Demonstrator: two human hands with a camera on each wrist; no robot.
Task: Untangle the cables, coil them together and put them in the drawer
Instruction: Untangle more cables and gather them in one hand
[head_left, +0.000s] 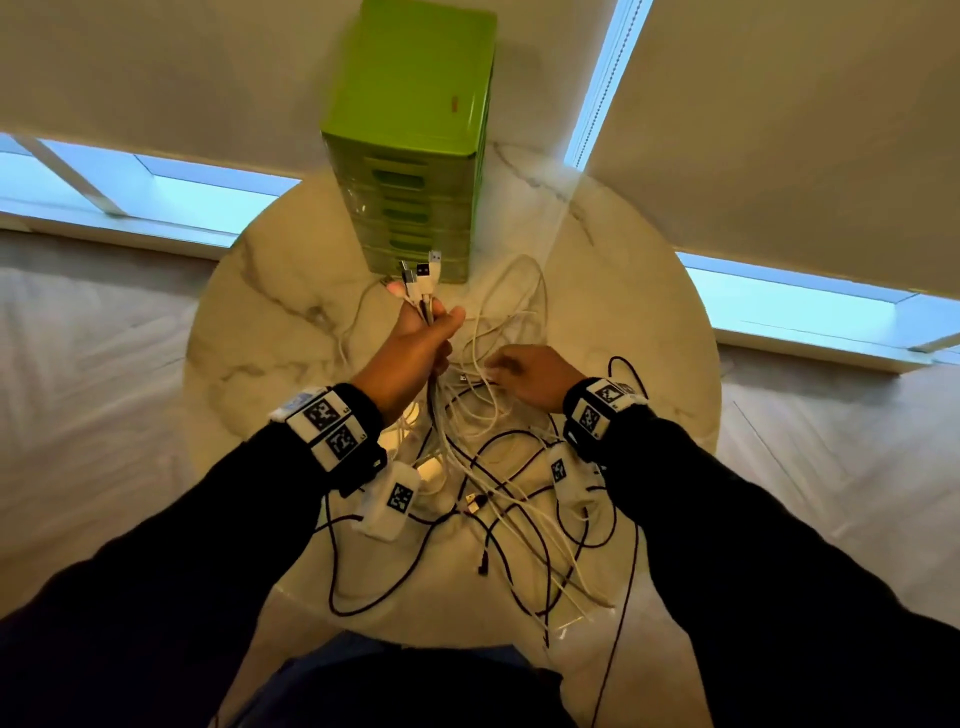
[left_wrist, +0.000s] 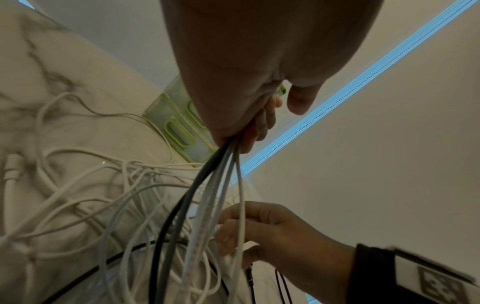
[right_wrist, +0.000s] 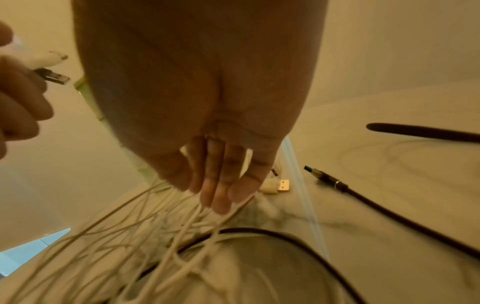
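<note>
My left hand (head_left: 423, 330) is raised above the round marble table (head_left: 260, 312) and grips a bundle of cable ends; their white and metal plugs (head_left: 422, 273) stick up out of the fist. From the fist (left_wrist: 259, 123) a dark cable and several pale ones (left_wrist: 207, 185) hang down into the tangle of white and black cables (head_left: 493, 467). My right hand (head_left: 519, 374) is lower and to the right, its fingers (right_wrist: 221, 185) fairly straight and touching white strands. The green drawer unit (head_left: 410, 135) stands behind, all drawers closed.
Black cable loops (head_left: 363, 597) hang over the table's near edge. A black cable with a USB plug (right_wrist: 324, 176) and a white USB plug (right_wrist: 280, 185) lie by my right hand. White fabric surrounds the table; window strips and blinds are behind.
</note>
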